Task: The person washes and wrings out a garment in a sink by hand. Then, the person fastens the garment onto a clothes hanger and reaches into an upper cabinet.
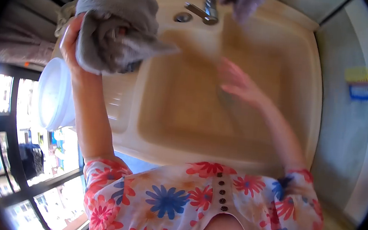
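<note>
A bundled grey cloth [115, 24] is gripped in my left hand [70, 44], raised over the left side of the sink. The fingers curl around its outer edge, and folds hang loose toward the basin. Over the basin of the beige sink [167, 146], my right hand [240, 82] is open with its fingers stretched out, a little blurred by motion. Nothing shows in it. Beyond the hands, a chrome faucet [209, 11] stands at the sink's back rim, beside a round metal fitting [183, 17].
A purplish-grey cloth [245, 3] hangs near the faucet. At the left, a white plastic tub [53, 95] stands beside the sink, close to a barred window [13, 120]. Small yellow and blue packages [365, 90] sit on the right ledge. A wall [343, 117] borders the sink's right side.
</note>
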`<state>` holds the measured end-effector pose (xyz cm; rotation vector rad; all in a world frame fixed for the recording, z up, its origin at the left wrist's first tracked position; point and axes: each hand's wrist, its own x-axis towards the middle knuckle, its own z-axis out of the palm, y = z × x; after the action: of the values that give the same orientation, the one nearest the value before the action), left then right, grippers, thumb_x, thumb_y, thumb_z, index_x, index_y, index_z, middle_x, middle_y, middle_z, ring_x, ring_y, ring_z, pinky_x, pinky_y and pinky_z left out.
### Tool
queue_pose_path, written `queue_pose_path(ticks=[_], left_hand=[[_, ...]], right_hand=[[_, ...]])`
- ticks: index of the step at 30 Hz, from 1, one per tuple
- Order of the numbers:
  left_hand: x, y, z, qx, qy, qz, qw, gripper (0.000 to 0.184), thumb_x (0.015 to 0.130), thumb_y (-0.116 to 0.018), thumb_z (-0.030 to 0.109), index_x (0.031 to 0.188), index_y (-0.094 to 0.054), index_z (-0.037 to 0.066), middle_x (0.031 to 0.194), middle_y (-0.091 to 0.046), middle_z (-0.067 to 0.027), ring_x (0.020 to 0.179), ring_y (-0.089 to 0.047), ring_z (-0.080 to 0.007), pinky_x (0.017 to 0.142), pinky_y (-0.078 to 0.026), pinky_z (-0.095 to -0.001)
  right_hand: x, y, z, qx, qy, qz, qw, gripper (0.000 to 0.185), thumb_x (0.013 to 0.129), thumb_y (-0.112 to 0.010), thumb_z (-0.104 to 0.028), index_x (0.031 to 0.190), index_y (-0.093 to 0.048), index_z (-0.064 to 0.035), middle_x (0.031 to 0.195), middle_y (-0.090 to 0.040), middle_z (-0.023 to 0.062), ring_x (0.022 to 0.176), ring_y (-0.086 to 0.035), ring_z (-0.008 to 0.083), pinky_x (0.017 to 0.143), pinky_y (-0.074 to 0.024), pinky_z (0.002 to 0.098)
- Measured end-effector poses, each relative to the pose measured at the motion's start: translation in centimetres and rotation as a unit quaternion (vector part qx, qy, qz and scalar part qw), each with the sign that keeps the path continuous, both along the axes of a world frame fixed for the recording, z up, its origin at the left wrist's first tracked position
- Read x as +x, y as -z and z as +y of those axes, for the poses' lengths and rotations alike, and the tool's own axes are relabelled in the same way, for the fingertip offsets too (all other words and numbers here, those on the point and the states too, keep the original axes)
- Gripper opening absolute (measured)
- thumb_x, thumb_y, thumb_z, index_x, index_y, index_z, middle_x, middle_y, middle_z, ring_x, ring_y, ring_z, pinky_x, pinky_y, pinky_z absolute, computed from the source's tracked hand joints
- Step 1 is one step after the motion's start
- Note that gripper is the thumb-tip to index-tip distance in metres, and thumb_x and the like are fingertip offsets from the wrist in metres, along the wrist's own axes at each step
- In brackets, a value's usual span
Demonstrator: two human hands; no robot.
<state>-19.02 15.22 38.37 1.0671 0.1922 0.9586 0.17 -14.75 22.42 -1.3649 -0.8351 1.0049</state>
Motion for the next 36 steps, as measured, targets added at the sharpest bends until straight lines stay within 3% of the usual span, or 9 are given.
queue_pose_path(ticks=[4,10,14,17,19,21,26,31,36], left_hand=[[1.9,2.2,-9.9,-0.132,0.192,0.018,0.972,0.044,0.079,-0.051,0.026,0.113,-0.049,-0.003,0.107,-0.055,-0.0162,0.098,-0.053,-0.0276,0.093,-0.038,-0.0376],[6.9,9.7,-12.3,-0.079,0.306,0.333,0.888,0.037,0.079,-0.061,0.023,0.107,-0.055,0.000,0.090,-0.061,-0.0046,0.078,-0.056,-0.0096,0.072,-0.046,-0.0219],[8.2,22.4,-8.1,0.414,0.171,0.636,0.628,0.059,0.069,-0.065,0.037,0.116,-0.050,0.004,0.107,-0.058,-0.0163,0.098,-0.056,-0.0275,0.085,-0.044,-0.0352],[9.3,28.3,-6.5,0.435,0.177,0.687,0.554,0.065,0.069,-0.064,0.039,0.121,-0.046,0.005,0.114,-0.053,-0.0204,0.107,-0.051,-0.0322,0.090,-0.041,-0.0370],[11.1,30.8,-9.4,0.398,0.190,0.709,0.550,0.062,0.070,-0.061,0.035,0.122,-0.046,0.004,0.113,-0.054,-0.0209,0.108,-0.051,-0.0308,0.089,-0.041,-0.0369],[12.9,32.2,-14.5,0.371,0.186,0.697,0.585,0.060,0.070,-0.062,0.033,0.120,-0.047,0.004,0.113,-0.054,-0.0200,0.107,-0.051,-0.0306,0.089,-0.042,-0.0369],[10.0,38.8,-11.5,0.096,0.251,0.639,0.720,0.058,0.070,-0.064,0.036,0.122,-0.048,0.013,0.116,-0.055,-0.0131,0.108,-0.051,-0.0277,0.087,-0.042,-0.0395],[10.6,30.3,-12.6,-0.213,0.229,0.624,0.716,0.061,0.075,-0.058,0.048,0.124,-0.044,0.015,0.127,-0.044,-0.0098,0.116,-0.041,-0.0267,0.089,-0.032,-0.0554],[11.1,32.9,-14.2,-0.427,0.315,0.501,0.684,0.060,0.078,-0.052,0.053,0.119,-0.047,0.009,0.129,-0.037,-0.0100,0.112,-0.041,-0.0296,0.088,-0.031,-0.0559]], right_hand=[[-2.9,-2.4,1.8,0.131,0.029,0.047,0.990,0.057,0.078,-0.064,-0.016,0.128,-0.038,-0.0076,0.120,-0.048,0.0074,0.106,-0.047,0.0178,0.086,-0.0428,0.0337],[4.8,5.5,-5.6,-0.161,0.072,0.093,0.980,0.040,0.081,-0.058,-0.021,0.117,-0.051,-0.0045,0.105,-0.057,0.0070,0.094,-0.052,0.0156,0.081,-0.0425,0.0285],[13.2,14.0,-13.2,-0.307,0.230,-0.145,0.912,0.046,0.080,-0.059,-0.027,0.117,-0.049,-0.0016,0.105,-0.058,0.0141,0.096,-0.054,0.0222,0.084,-0.0423,0.0308],[13.5,18.1,-14.9,-0.337,0.286,-0.385,0.811,0.053,0.077,-0.062,-0.033,0.117,-0.048,-0.0006,0.104,-0.056,0.0214,0.093,-0.055,0.0330,0.083,-0.0438,0.0391],[9.0,20.7,-12.6,-0.423,0.300,-0.543,0.660,0.049,0.075,-0.063,-0.033,0.112,-0.052,-0.0027,0.098,-0.058,0.0212,0.089,-0.056,0.0329,0.081,-0.0446,0.0409],[4.9,21.5,-8.2,-0.457,0.302,-0.332,0.768,0.036,0.073,-0.065,-0.026,0.102,-0.057,-0.0056,0.096,-0.057,0.0180,0.087,-0.056,0.0320,0.075,-0.0466,0.0371],[7.8,18.7,-9.1,-0.372,0.128,-0.359,0.846,0.039,0.066,-0.069,-0.027,0.099,-0.058,-0.0081,0.100,-0.054,0.0151,0.092,-0.054,0.0299,0.079,-0.0454,0.0394],[8.0,19.7,-7.2,-0.411,0.258,-0.573,0.660,0.046,0.066,-0.066,-0.034,0.105,-0.057,-0.0114,0.116,-0.048,0.0128,0.095,-0.052,0.0306,0.081,-0.0445,0.0393],[-1.5,16.3,2.1,-0.252,0.204,-0.303,0.896,0.034,0.069,-0.063,-0.040,0.087,-0.063,-0.0121,0.098,-0.058,0.0150,0.097,-0.051,0.0351,0.080,-0.0433,0.0443]])
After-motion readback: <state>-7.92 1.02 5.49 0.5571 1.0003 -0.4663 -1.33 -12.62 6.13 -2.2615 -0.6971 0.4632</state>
